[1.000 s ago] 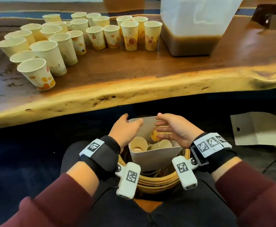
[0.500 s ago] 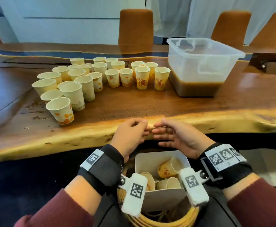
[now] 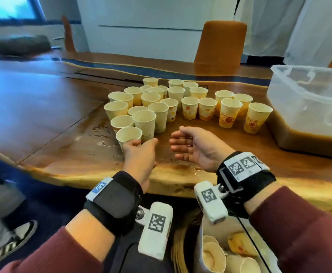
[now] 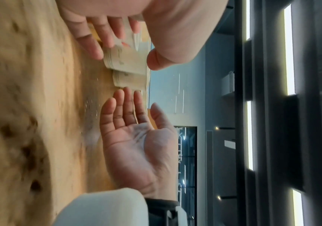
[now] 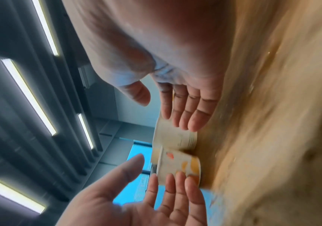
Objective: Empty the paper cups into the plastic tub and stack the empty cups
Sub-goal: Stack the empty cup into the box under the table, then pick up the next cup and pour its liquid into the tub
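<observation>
Several paper cups [image 3: 161,103] stand clustered on the wooden table [image 3: 62,146]. My left hand [image 3: 141,143] reaches the nearest cup [image 3: 128,135], which has orange marks; straight fingers touch its lower side and the thumb stands apart, as the right wrist view shows on this cup [image 5: 177,165]. In the left wrist view the cup [image 4: 125,61] sits between the fingers and thumb. My right hand [image 3: 178,138] hovers open just to the right, palm facing left, holding nothing. The clear plastic tub [image 3: 307,99] at the right holds brown liquid.
On my lap a woven basket [image 3: 178,253] holds a white paper bag [image 3: 200,259] with several loose cups in it. An orange chair [image 3: 219,44] stands beyond the table. A shoe [image 3: 13,243] shows on the floor at the left.
Both hands have risen from the bag on my lap to the table. The left hand has reached the nearest cup, and the right hand has followed beside it.
</observation>
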Motion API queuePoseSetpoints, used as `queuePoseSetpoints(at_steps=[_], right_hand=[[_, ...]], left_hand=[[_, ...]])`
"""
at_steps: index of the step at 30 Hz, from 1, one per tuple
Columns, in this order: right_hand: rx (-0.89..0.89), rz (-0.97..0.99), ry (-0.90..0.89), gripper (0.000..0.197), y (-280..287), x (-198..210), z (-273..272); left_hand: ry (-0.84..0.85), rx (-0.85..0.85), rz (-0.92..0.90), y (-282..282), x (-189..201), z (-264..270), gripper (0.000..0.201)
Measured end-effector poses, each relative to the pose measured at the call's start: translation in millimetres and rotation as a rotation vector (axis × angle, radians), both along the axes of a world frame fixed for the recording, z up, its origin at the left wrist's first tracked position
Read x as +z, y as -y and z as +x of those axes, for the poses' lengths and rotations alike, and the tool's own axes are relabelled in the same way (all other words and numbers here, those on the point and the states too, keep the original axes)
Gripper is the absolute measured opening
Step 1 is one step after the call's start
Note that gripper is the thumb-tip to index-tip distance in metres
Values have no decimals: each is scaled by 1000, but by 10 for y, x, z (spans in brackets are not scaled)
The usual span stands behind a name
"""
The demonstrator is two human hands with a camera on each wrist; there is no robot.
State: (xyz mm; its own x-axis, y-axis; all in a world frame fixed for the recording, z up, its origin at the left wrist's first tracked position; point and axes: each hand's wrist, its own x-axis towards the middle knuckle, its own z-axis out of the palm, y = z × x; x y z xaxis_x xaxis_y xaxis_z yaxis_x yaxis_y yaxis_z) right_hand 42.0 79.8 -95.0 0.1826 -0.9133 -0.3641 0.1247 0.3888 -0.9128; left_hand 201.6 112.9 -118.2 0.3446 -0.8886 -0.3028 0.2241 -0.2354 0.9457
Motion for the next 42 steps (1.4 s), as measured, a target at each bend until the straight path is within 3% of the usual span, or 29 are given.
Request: queuePoseSetpoints(at_steps=[2, 5, 10, 16, 21, 24, 28, 31, 33, 39, 42], right_hand=[[44, 18, 1, 33, 68, 9, 298], [109, 36, 0, 28, 123, -20, 668], [157, 27, -2, 34, 127, -122, 976], [128, -1, -18, 24, 90, -141, 874], [76, -71, -28, 18, -36, -54, 584], [25, -83, -25, 20, -126, 58, 338], [-20, -114, -49, 26, -246, 228, -84], [-78, -168, -70, 35, -345, 420, -603], [-100, -218, -119, 31, -371, 561, -933], [-493, -404, -311, 12, -308, 1109, -2122], [-729, -529, -431, 12, -97, 1300, -2760]], left_hand=[[50, 92, 2, 36, -16, 231, 67], [127, 161, 13, 57, -43, 484, 71], [357, -21, 6, 82, -166, 666, 80], [614, -99, -94, 78, -218, 657, 70], [666, -138, -186, -13, -230, 475, 71], [678, -172, -228, -73, -150, 286, 73], [618, -256, -322, -105, 45, -41, 55], [558, -370, -396, -80, 264, -495, 59], [519, -430, -435, -12, 388, -776, 59], [476, -583, -525, 267, 755, -1656, 53], [467, -609, -558, 481, 935, -1990, 54]])
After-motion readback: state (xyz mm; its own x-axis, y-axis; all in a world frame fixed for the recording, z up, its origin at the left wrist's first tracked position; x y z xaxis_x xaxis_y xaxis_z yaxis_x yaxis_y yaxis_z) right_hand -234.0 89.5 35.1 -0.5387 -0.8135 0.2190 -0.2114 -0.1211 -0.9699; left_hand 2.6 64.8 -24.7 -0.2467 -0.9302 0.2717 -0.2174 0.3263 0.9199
